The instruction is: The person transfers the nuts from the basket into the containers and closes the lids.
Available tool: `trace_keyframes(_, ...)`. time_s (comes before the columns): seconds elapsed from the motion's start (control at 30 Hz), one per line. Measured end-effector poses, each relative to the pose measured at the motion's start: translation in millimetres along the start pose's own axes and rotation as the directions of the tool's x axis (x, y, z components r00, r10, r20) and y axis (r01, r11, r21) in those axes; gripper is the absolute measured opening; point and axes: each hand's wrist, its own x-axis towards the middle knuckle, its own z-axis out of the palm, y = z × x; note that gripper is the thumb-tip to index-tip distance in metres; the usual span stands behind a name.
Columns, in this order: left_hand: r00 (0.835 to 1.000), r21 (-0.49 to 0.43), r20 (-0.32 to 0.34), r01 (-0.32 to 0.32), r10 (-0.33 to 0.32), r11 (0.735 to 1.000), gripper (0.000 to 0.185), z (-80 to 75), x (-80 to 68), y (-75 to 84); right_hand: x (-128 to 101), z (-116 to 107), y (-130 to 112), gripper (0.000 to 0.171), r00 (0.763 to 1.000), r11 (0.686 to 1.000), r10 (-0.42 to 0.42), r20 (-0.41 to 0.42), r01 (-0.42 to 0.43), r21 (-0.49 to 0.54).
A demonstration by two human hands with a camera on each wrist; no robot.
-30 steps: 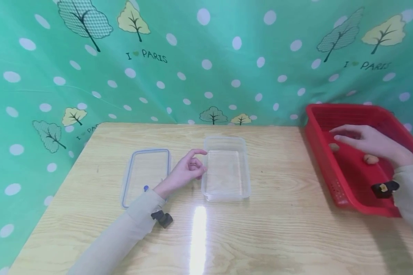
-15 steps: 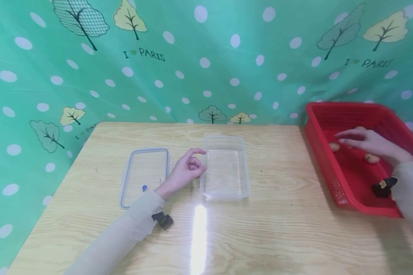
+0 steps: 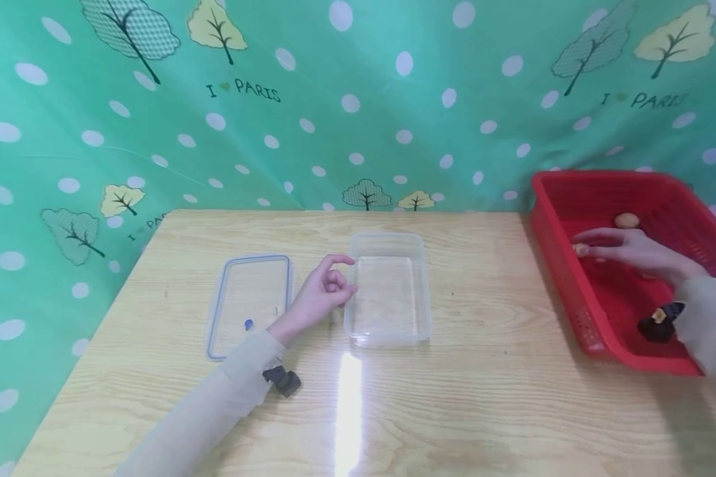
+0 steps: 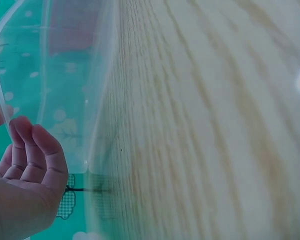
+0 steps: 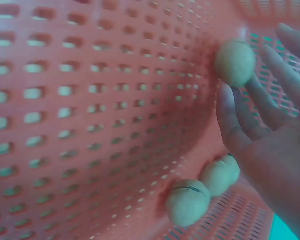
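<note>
A clear plastic food container (image 3: 388,341) stands on the table. At its left side is my left hand (image 3: 322,291), fingers loosely bent. Its index fingertip and thumb are at the container's rim, as the left wrist view also shows. On the right, my right hand (image 3: 638,252) reaches into a red plastic basket (image 3: 593,331). Thumb and fingers pinch a walnut (image 5: 235,63) by the basket's left wall; in the head view it is mostly hidden. Below the hand in the right wrist view lie more walnuts (image 5: 188,202).
A clear lid (image 3: 238,298) with a blue seal lies left of the container, partly behind the left forearm. Another walnut (image 3: 626,220) rests near the basket's back wall. A green polka-dot cloth (image 3: 310,79) hangs behind the table.
My right hand has come down to the walnut at the basket's left wall, its fingers now around it. The left hand stays at the container. The head view has shifted slightly.
</note>
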Motion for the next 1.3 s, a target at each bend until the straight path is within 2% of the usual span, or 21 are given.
trace_keyframes(0.13, 1.000, 0.000, -0.006, -0.003, 0.003, 1.000, 0.050, -0.9, -0.2, -0.1, 5, 5, 2, 0.048, 1.000, 1.000, -0.014, -0.005, 0.014, 0.005)
trace_keyframes(0.3, 1.000, -0.004, 0.000, 0.001, -0.001, 1.000, 0.050, -0.8, -0.2, -0.6, 10, 8, 1, 0.054, 0.999, 0.997, 0.015, -0.034, -0.018, -0.072)
trace_keyframes(0.47, 1.000, -0.017, -0.004, -0.001, 0.001, 1.000, 0.050, 1.5, -0.2, -1.8, 13, 10, 2, 0.049, 0.996, 0.994, 0.032, -0.080, -0.040, -0.106)
trace_keyframes(0.63, 1.000, -0.007, -0.011, -0.008, 0.007, 1.000, 0.051, 2.5, -1.3, -1.2, 13, 9, 4, 0.047, 0.997, 0.999, 0.012, -0.077, -0.016, -0.048)
trace_keyframes(0.73, 1.000, 0.007, -0.013, -0.008, 0.008, 1.000, 0.051, 2.3, -0.9, -1.6, 11, 6, 2, 0.052, 0.998, 0.999, 0.033, -0.050, -0.032, 0.012)
trace_keyframes(0.83, 1.000, 0.015, -0.017, -0.004, 0.004, 1.000, 0.051, 1.7, -0.6, -0.5, 9, 1, -2, 0.054, 0.997, 0.998, 0.063, -0.037, -0.062, 0.027)
trace_keyframes(1.03, 1.000, 0.016, -0.005, 0.004, -0.004, 1.000, 0.051, 1.9, 0.7, 0.8, 1, -2, -11, 0.060, 0.992, 0.996, 0.090, -0.084, -0.090, 0.008)
trace_keyframes(1.2, 1.000, 0.016, 0.013, -0.001, 0.001, 1.000, 0.053, 2.1, 3.0, -1.4, -7, -2, -25, 0.063, 0.984, 0.989, 0.141, -0.107, -0.135, 0.062)
trace_keyframes(1.3, 1.000, 0.056, 0.004, -0.011, 0.010, 0.998, 0.052, 2.3, 3.9, -2.2, -11, -3, -36, 0.064, 0.980, 0.984, 0.161, -0.119, -0.150, 0.091)
